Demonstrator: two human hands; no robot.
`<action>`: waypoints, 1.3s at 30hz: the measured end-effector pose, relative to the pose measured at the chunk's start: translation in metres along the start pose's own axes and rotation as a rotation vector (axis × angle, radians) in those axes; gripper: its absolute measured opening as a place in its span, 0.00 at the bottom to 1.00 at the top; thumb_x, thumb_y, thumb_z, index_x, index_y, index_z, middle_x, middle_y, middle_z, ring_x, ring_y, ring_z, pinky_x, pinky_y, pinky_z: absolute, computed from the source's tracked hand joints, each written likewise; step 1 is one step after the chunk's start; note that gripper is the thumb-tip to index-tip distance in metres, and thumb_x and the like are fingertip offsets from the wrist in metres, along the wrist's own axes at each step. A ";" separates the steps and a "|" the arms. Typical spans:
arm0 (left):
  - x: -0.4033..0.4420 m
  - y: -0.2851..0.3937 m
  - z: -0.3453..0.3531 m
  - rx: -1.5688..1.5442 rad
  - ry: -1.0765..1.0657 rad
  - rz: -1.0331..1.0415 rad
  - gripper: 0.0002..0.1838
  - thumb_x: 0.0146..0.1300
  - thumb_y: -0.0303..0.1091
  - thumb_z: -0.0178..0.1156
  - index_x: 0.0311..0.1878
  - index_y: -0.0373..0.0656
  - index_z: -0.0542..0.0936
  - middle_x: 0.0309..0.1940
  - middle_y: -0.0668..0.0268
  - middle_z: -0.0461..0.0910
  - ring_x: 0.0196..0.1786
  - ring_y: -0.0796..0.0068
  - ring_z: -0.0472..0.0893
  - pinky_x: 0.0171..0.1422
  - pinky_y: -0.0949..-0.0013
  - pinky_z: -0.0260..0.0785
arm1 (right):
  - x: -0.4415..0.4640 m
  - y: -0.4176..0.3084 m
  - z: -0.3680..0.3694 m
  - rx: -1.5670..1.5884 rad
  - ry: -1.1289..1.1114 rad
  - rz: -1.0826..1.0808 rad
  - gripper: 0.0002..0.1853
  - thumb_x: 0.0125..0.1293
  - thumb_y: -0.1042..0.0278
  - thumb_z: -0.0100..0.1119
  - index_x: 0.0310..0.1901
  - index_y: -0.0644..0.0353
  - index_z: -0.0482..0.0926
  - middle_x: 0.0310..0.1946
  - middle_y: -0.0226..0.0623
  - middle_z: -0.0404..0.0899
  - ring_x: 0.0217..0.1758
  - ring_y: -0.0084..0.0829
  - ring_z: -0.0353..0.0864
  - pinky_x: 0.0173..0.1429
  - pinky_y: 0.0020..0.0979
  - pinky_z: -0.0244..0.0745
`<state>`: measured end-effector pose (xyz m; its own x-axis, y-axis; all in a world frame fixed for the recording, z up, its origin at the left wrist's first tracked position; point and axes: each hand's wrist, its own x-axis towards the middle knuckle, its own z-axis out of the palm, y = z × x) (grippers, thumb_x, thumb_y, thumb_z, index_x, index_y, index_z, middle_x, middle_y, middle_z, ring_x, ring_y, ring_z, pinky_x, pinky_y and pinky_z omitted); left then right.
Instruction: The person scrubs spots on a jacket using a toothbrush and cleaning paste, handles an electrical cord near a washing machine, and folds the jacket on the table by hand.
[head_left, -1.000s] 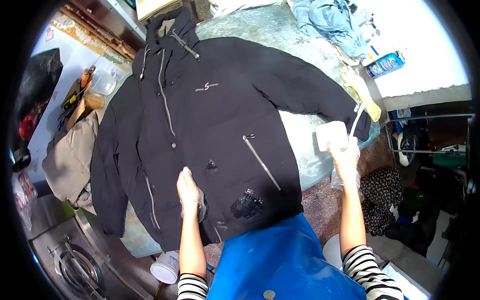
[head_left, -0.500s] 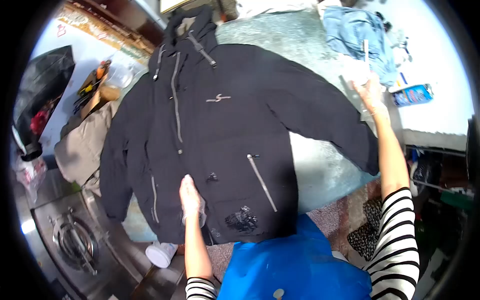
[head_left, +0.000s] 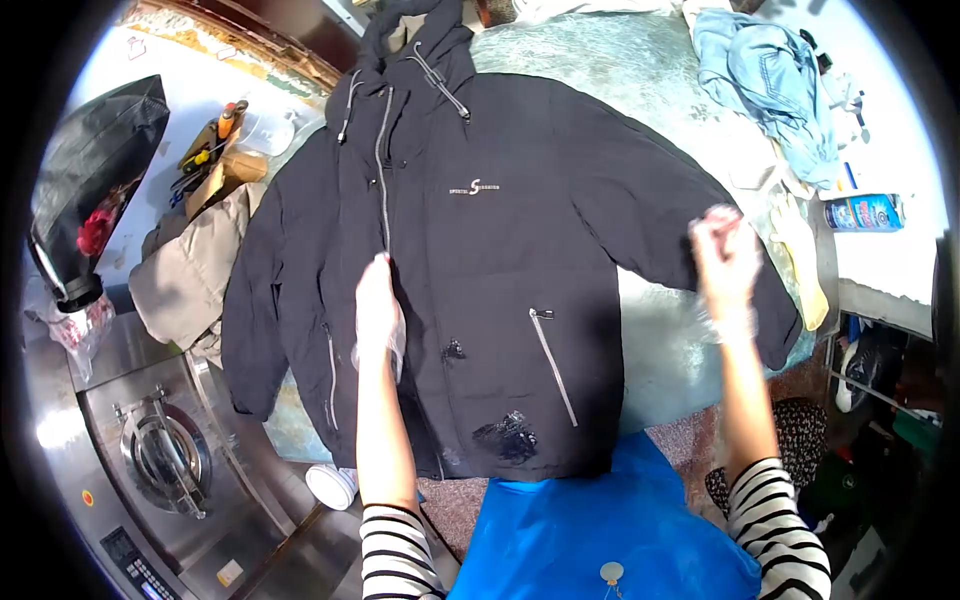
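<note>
Sliding the open left hand [head_left: 375, 305] down the jacket [head_left: 500, 250] could smear the stain [head_left: 512, 438]; above the jacket's sleeve [head_left: 650, 210], the right hand [head_left: 727, 265] curls, grip unclear.

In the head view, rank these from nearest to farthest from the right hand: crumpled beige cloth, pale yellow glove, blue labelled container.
1. Pale yellow glove: just right of the right hand.
2. Blue labelled container: farther right.
3. Crumpled beige cloth: far left, beyond the black jacket.
</note>
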<state>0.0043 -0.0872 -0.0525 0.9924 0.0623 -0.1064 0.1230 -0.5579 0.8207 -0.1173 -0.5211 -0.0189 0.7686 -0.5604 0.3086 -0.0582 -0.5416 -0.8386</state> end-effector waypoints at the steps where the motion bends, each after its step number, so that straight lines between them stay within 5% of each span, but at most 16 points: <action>1: 0.009 0.008 0.002 -0.026 -0.035 -0.087 0.24 0.75 0.48 0.48 0.48 0.33 0.80 0.38 0.63 0.82 0.40 0.73 0.76 0.50 0.71 0.67 | -0.025 -0.008 0.015 -0.023 -0.040 0.099 0.16 0.60 0.66 0.71 0.42 0.64 0.75 0.34 0.38 0.80 0.34 0.27 0.80 0.38 0.26 0.75; 2: 0.013 0.029 0.005 -0.082 -0.028 -0.236 0.25 0.73 0.51 0.52 0.46 0.33 0.80 0.37 0.65 0.81 0.40 0.74 0.75 0.49 0.70 0.66 | -0.045 -0.013 0.029 -0.041 -0.082 0.198 0.14 0.61 0.67 0.71 0.39 0.63 0.74 0.32 0.37 0.80 0.33 0.26 0.80 0.37 0.26 0.75; 7: 0.033 0.006 0.025 -0.253 0.003 -0.250 0.22 0.70 0.50 0.59 0.38 0.35 0.79 0.28 0.75 0.70 0.33 0.81 0.65 0.42 0.72 0.61 | -0.090 -0.013 0.087 -0.072 -0.140 0.257 0.18 0.63 0.62 0.68 0.37 0.62 0.68 0.23 0.41 0.76 0.25 0.45 0.77 0.31 0.42 0.72; 10: 0.032 -0.009 0.023 -0.253 -0.081 -0.321 0.23 0.69 0.49 0.60 0.51 0.35 0.80 0.43 0.68 0.79 0.46 0.77 0.73 0.57 0.71 0.63 | -0.090 -0.027 0.099 -0.110 -0.128 0.308 0.16 0.66 0.63 0.65 0.36 0.64 0.68 0.24 0.45 0.76 0.28 0.48 0.78 0.33 0.43 0.72; 12: 0.035 -0.014 0.026 -0.268 -0.093 -0.299 0.21 0.69 0.49 0.60 0.47 0.36 0.81 0.38 0.70 0.78 0.42 0.78 0.71 0.53 0.72 0.63 | -0.085 -0.035 0.091 -0.407 -0.082 0.061 0.16 0.67 0.62 0.64 0.34 0.65 0.68 0.24 0.48 0.76 0.27 0.49 0.78 0.33 0.45 0.70; 14: 0.032 -0.016 0.028 -0.268 -0.083 -0.276 0.19 0.69 0.48 0.60 0.40 0.37 0.79 0.31 0.73 0.73 0.36 0.81 0.67 0.45 0.73 0.61 | -0.078 -0.011 0.092 -0.137 0.029 0.289 0.17 0.69 0.59 0.61 0.33 0.65 0.68 0.23 0.50 0.76 0.27 0.49 0.78 0.33 0.43 0.70; 16: 0.033 -0.011 0.032 -0.261 -0.050 -0.241 0.20 0.70 0.46 0.60 0.32 0.37 0.77 0.23 0.78 0.64 0.28 0.85 0.60 0.33 0.75 0.56 | -0.061 -0.003 0.085 -0.191 0.073 0.258 0.18 0.69 0.58 0.61 0.33 0.64 0.68 0.23 0.47 0.77 0.27 0.44 0.80 0.33 0.40 0.72; 17: 0.035 -0.013 0.033 -0.238 -0.051 -0.219 0.19 0.70 0.46 0.60 0.31 0.37 0.77 0.22 0.78 0.64 0.27 0.84 0.59 0.33 0.74 0.56 | -0.049 -0.007 0.078 -0.088 0.038 0.511 0.19 0.68 0.57 0.62 0.33 0.64 0.67 0.23 0.44 0.79 0.27 0.38 0.82 0.35 0.38 0.74; 21: 0.036 -0.020 0.033 -0.245 -0.067 -0.171 0.20 0.69 0.47 0.60 0.30 0.38 0.76 0.21 0.78 0.63 0.27 0.84 0.58 0.32 0.74 0.55 | -0.019 0.009 0.071 -0.090 0.132 0.429 0.19 0.66 0.60 0.66 0.33 0.63 0.67 0.22 0.43 0.79 0.22 0.33 0.82 0.29 0.34 0.74; 28: 0.038 -0.028 0.035 -0.218 -0.046 -0.148 0.22 0.71 0.48 0.56 0.29 0.37 0.73 0.22 0.73 0.65 0.29 0.80 0.61 0.36 0.71 0.60 | -0.053 -0.029 0.078 -0.346 -0.127 0.373 0.23 0.65 0.51 0.65 0.35 0.66 0.68 0.22 0.46 0.78 0.27 0.48 0.81 0.37 0.43 0.76; 30: 0.037 -0.026 0.033 -0.169 -0.047 -0.064 0.24 0.73 0.49 0.54 0.29 0.36 0.73 0.22 0.72 0.66 0.29 0.78 0.62 0.36 0.69 0.61 | -0.070 -0.028 0.100 -0.424 -0.162 0.363 0.26 0.64 0.47 0.65 0.35 0.66 0.69 0.24 0.50 0.78 0.31 0.52 0.81 0.40 0.45 0.75; 34: 0.032 -0.019 0.031 -0.077 -0.045 0.035 0.24 0.74 0.48 0.50 0.31 0.34 0.73 0.22 0.67 0.66 0.28 0.75 0.63 0.36 0.66 0.63 | -0.076 -0.029 0.123 -0.420 -0.253 0.415 0.21 0.71 0.53 0.58 0.40 0.66 0.66 0.28 0.61 0.78 0.37 0.61 0.79 0.42 0.51 0.72; 39: 0.036 -0.022 0.032 0.108 -0.038 0.043 0.24 0.75 0.49 0.47 0.38 0.32 0.75 0.31 0.43 0.78 0.34 0.43 0.76 0.43 0.55 0.69 | -0.076 -0.002 0.117 -0.385 -0.214 0.139 0.14 0.71 0.62 0.57 0.39 0.61 0.63 0.23 0.58 0.77 0.30 0.63 0.78 0.31 0.52 0.69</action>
<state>0.0368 -0.0994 -0.0919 0.9954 0.0062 -0.0952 0.0767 -0.6457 0.7597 -0.1014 -0.4038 -0.0930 0.8488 -0.5238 0.0717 -0.3711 -0.6869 -0.6249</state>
